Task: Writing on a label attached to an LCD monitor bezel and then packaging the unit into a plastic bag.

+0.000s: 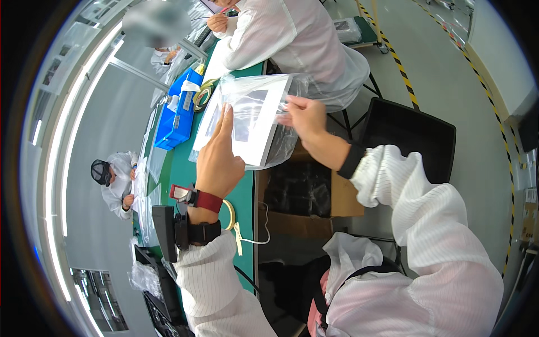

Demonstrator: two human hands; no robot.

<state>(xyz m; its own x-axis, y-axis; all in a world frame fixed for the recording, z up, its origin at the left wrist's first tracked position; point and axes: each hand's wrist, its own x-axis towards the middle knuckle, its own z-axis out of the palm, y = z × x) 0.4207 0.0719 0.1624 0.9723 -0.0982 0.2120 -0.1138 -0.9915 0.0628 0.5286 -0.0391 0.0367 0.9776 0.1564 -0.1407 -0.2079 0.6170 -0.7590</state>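
Observation:
A flat white panel [255, 149] with a grey rectangle in its middle lies on the green table near its right edge. A loose clear plastic bag [282, 150] covers it and hangs past the table edge, wrinkled and shiny. Two straight fingers of my left hand [218, 163] rest on the bag over the panel's left part, the other fingers curled under. On the right side, thumb and fingertips of my right hand [309, 119] pinch the bag's film beyond the panel's edge. Whether the panel is fully inside the bag I cannot tell.
Rolls of tape [203, 96] lie beside a blue bin [175, 119] on the green table [243, 194]. A yellow tape ring [229, 214] and a white cable sit nearer. Below right stand an open carton [343, 196] and a black crate [410, 135]. A co-worker [281, 33] sits ahead.

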